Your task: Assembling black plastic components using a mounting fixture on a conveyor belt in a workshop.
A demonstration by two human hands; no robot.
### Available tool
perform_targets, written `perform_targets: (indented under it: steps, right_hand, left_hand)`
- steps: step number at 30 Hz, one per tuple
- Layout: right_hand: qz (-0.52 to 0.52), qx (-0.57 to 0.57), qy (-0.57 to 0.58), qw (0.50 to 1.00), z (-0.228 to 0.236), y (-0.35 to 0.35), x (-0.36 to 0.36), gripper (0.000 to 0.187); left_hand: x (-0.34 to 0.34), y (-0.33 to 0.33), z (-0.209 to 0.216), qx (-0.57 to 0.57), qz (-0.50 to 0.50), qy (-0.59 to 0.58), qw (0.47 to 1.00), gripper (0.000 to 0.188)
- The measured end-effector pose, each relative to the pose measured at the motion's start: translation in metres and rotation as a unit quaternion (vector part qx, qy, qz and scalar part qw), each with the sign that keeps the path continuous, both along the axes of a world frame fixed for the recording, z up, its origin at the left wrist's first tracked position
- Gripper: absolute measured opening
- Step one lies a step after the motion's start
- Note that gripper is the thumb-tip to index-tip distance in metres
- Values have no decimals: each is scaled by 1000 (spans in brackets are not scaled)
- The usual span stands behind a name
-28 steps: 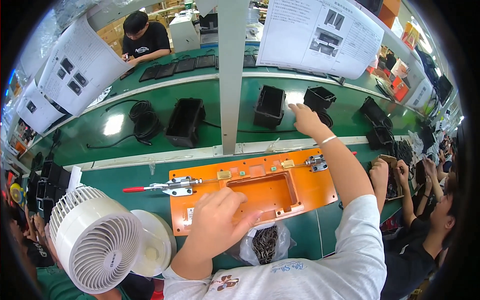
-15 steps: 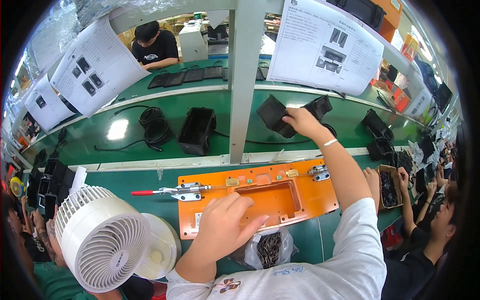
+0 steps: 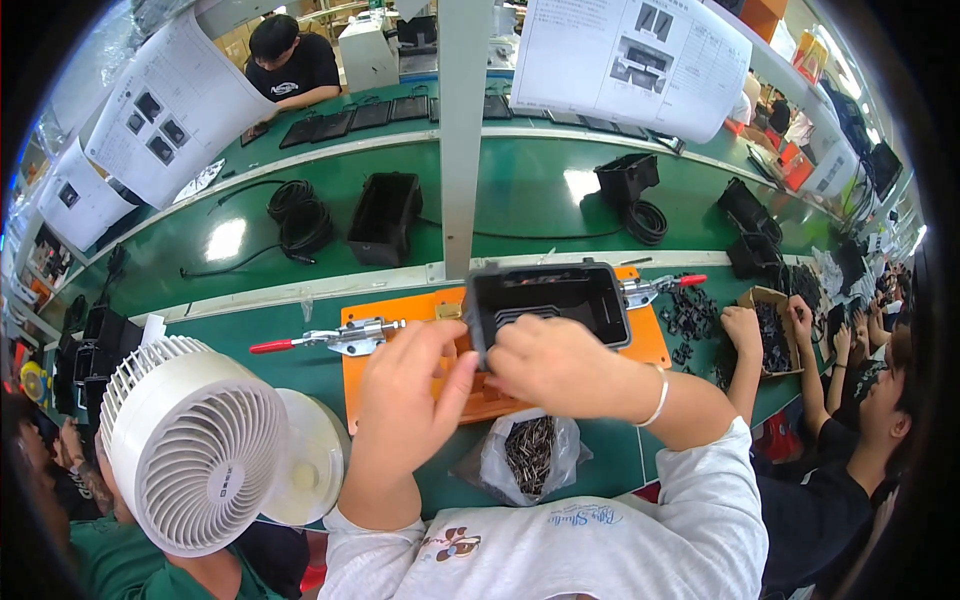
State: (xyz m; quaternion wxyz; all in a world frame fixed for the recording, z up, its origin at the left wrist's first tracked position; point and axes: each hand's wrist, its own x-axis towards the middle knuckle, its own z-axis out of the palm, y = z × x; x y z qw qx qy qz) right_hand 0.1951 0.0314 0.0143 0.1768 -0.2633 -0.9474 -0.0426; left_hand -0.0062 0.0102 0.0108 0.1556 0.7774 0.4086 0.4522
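Note:
A black open-topped plastic box [image 3: 605, 318] is over the orange fixture [image 3: 650, 340], its hollow inside facing up. My right hand [image 3: 560, 362] is closed on the box's near wall, with the fingertips hidden. At the box's left end is my left hand [image 3: 415, 385], its thumb spread away from the fingers; I cannot tell whether the fingertips touch the box. Toggle clamps with red handles flank the fixture, the left clamp [image 3: 365, 337] and the right clamp [image 3: 640, 291].
A white fan [image 3: 205, 450] stands at the left. Near my body lies a plastic bag of screws [image 3: 530, 455]. Behind the bench rail are another black box [image 3: 385, 222] and coiled cables [image 3: 300, 220]. Co-workers sit at both sides; one's hand [image 3: 742, 328] is by a carton of small black parts [image 3: 780, 335].
My right hand has brought the black box from the green bench behind the rail down toward me, over the orange fixture. My left hand has moved slightly left and up, beside the box.

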Motion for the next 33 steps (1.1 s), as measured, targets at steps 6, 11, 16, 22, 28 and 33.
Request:
perform_targets:
  steps: [6, 11, 16, 22, 28, 33]
  right_hand:
    - [8, -76, -27, 997, -23, -4, -17, 23]
    - [-57, -240, -78, 966, -44, -5, -17, 34]
    - [-35, -116, 66, 990, -63, -18, 5, 59]
    - [-505, 31, 453, 734, -79, -7, 161, 13]
    - [-748, -79, 87, 653, -169, 1, 254, 61]
    - [-707, 4, 207, 676, -198, 6, 266, 30]
  left_hand:
    - [-9, -4, 1, 11, 17, -18, 1000, 25]
    - [-4, -2, -1, 4, -1, -13, 1000, 26]
    - [1, -1, 0, -31, -15, -21, 999, 27]
    - [-2, -1, -4, -31, 16, -4, 999, 30]
    - [13, 0, -3, -67, -25, 36, 997, 27]
    - [13, -2, -6, -59, -21, 62, 996, 29]
